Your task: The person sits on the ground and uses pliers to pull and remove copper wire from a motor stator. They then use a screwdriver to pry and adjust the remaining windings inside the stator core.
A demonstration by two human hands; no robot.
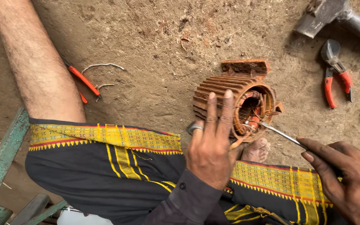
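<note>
A rusty orange finned motor housing [221,89] lies on its side on the dirt floor, its open end showing copper windings [250,109]. My left hand [211,141] rests flat on top of the housing, fingers spread over the fins, a ring on one finger. My right hand [340,175] grips a thin metal tool [280,133] whose tip reaches into the windings at the housing's mouth. My bare toes [256,150] sit just below the housing.
Red-handled pliers [336,73] lie at the right, and a hammer head [326,14] at the top right. Another red-handled tool [84,81] and wire scraps [103,66] lie by my bare left leg [38,66]. A green metal frame [1,158] stands at the lower left.
</note>
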